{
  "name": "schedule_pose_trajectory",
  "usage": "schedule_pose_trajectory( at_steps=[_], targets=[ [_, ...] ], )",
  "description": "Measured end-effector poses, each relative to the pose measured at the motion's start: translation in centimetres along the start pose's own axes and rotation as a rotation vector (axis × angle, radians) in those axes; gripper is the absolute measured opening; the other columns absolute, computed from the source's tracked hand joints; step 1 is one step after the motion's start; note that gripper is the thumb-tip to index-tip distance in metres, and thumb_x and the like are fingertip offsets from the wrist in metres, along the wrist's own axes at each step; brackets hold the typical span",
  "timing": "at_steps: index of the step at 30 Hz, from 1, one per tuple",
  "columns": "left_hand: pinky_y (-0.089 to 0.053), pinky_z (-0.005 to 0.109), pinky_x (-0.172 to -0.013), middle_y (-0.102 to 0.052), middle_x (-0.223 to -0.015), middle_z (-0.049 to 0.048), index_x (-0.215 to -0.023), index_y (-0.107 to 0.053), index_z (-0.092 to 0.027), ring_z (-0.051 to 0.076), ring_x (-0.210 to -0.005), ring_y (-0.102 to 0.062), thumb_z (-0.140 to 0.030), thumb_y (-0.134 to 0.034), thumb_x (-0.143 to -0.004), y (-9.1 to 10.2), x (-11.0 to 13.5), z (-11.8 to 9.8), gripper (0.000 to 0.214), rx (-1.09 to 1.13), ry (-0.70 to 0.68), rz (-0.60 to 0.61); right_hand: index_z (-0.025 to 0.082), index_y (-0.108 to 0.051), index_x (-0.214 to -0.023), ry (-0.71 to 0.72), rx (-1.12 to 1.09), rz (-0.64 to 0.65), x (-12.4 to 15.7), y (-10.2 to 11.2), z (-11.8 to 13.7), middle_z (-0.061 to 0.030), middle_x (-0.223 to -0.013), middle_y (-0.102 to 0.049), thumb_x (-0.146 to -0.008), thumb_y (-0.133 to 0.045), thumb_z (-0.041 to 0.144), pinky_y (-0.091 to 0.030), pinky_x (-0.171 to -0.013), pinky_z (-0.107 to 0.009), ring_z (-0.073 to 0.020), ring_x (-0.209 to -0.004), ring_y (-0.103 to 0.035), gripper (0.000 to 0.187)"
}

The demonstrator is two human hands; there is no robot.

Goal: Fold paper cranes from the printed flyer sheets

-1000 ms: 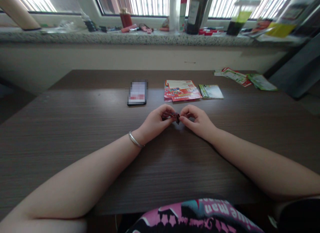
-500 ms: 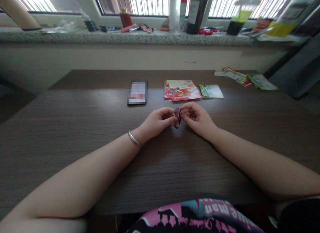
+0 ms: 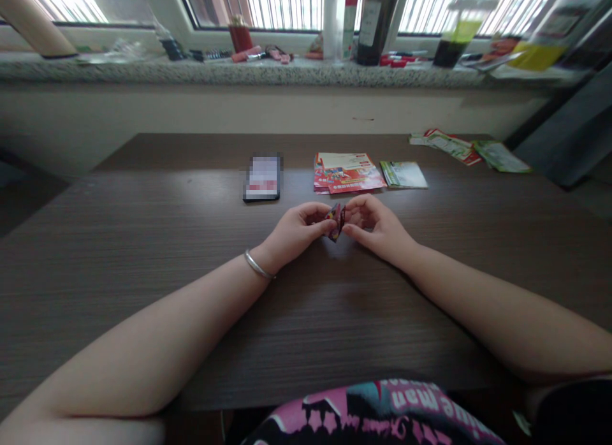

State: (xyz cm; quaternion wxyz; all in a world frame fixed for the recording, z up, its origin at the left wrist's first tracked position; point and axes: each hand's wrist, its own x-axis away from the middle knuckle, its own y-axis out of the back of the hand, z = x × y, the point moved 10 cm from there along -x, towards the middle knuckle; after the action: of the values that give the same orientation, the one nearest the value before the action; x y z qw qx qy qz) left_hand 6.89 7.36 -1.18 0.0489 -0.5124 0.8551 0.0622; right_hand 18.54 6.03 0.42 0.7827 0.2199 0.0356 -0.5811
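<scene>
Both hands meet over the middle of the table. A small, dark purple-red folded packet [image 3: 335, 224] with yellow marks is pinched between the thumb and fingers of my left hand [image 3: 303, 227], which wears a silver bangle. From the other side, the curled fingertips of my right hand [image 3: 375, 223] touch the packet's right edge, with the thumb at its lower right. Parts of the packet are hidden by the fingers. Beyond the hands lies a pile of red and cream printed cards [image 3: 351, 179], with a green and white packet [image 3: 406, 175] at its right.
A phone-like slab [image 3: 262, 177] with a blurred face lies on the table [image 3: 191, 317] to the left. Several green and red packets [image 3: 452, 145] lie at the far right corner. Bottles and small items line the stone windowsill [image 3: 287, 74] behind.
The folded packet has shifted slightly left and up with my left hand. My right thumb has moved a little left and down, and its fingers are slightly more parted.
</scene>
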Motion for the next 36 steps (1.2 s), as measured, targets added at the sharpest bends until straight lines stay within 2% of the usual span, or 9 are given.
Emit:
schedule_pose_trajectory(
  at_steps=[3,11,16,21,26,30,34,36],
  targets=[
    [-0.052,0.024,-0.067,-0.066,-0.082,-0.0001,-0.091,-0.060,-0.015,0.010,-0.070,-0.062,-0.028,-0.075,-0.072,0.5,-0.1,0.0,0.028,0.037,-0.017,-0.050,0.023,-0.051,-0.096,-0.074,0.004,0.008,-0.1,-0.3,-1.1,0.0011,-0.083,-0.059,-0.076,-0.070,0.034,-0.046,-0.057,-0.027,-0.0109,-0.063,-0.053,0.030],
    [-0.053,0.023,-0.070,-0.063,-0.082,-0.0020,-0.089,-0.054,-0.016,0.009,-0.072,-0.062,-0.023,-0.077,-0.071,0.3,-0.1,-0.1,0.029,0.076,-0.033,-0.068,0.022,-0.049,-0.084,-0.125,0.019,-0.015,-0.1,-0.5,-1.4,0.0023,-0.078,-0.057,-0.069,-0.075,0.037,-0.046,-0.058,-0.027,-0.0127,-0.067,-0.056,0.033],
    [-0.053,0.026,-0.078,-0.067,-0.091,0.0020,-0.098,-0.060,-0.015,0.012,-0.081,-0.065,-0.027,-0.073,-0.077,-0.6,0.4,-0.5,0.027,0.182,-0.002,-0.004,0.022,-0.051,-0.082,-0.113,-0.004,-0.096,-0.4,0.5,-2.1,0.0014,-0.077,-0.061,-0.076,-0.068,0.035,-0.048,-0.063,-0.030,-0.0133,-0.067,-0.058,0.022],
    [-0.053,0.030,-0.083,-0.069,-0.099,0.0052,-0.105,-0.060,-0.016,0.015,-0.091,-0.065,-0.026,-0.075,-0.075,-0.9,0.3,-0.5,0.035,0.167,-0.038,0.017,0.024,-0.050,-0.082,-0.161,-0.100,-0.120,-0.5,0.8,-2.9,0.0033,-0.070,-0.061,-0.075,-0.069,0.040,-0.045,-0.055,-0.028,-0.0126,-0.058,-0.056,0.026],
    [-0.052,0.030,-0.086,-0.068,-0.098,0.0041,-0.105,-0.061,-0.016,0.014,-0.090,-0.065,-0.021,-0.074,-0.075,-0.4,0.3,-0.5,0.033,0.038,-0.066,-0.038,0.023,-0.052,-0.082,-0.160,-0.091,-0.080,-0.5,0.4,-2.3,0.0019,-0.072,-0.063,-0.073,-0.071,0.038,-0.047,-0.059,-0.030,-0.0129,-0.061,-0.057,0.026],
    [-0.053,0.029,-0.083,-0.068,-0.097,0.0041,-0.104,-0.061,-0.016,0.014,-0.089,-0.065,-0.019,-0.073,-0.075,-0.3,0.4,-0.7,0.032,0.012,-0.067,-0.047,0.022,-0.055,-0.086,-0.158,-0.108,-0.041,-0.3,0.2,-1.7,-0.0002,-0.079,-0.063,-0.078,-0.066,0.041,-0.050,-0.064,-0.031,-0.0138,-0.068,-0.060,0.023],
    [-0.053,0.029,-0.085,-0.068,-0.096,0.0033,-0.103,-0.060,-0.016,0.013,-0.090,-0.065,-0.019,-0.072,-0.076,-0.2,0.4,-1.2,0.029,0.021,-0.105,-0.057,0.022,-0.055,-0.088,-0.090,-0.051,-0.032,-0.2,0.1,-0.5,-0.0013,-0.085,-0.062,-0.073,-0.071,0.039,-0.050,-0.063,-0.030,-0.0148,-0.074,-0.060,0.028],
    [-0.054,0.030,-0.087,-0.067,-0.097,0.0034,-0.102,-0.060,-0.016,0.013,-0.091,-0.065,-0.019,-0.072,-0.077,-0.2,0.3,-1.3,0.028,0.015,-0.116,-0.061,0.022,-0.055,-0.087,-0.046,0.017,-0.062,-0.1,0.4,0.0,-0.0021,-0.088,-0.061,-0.073,-0.071,0.034,-0.050,-0.062,-0.029,-0.0154,-0.077,-0.060,0.024]
  ],
)
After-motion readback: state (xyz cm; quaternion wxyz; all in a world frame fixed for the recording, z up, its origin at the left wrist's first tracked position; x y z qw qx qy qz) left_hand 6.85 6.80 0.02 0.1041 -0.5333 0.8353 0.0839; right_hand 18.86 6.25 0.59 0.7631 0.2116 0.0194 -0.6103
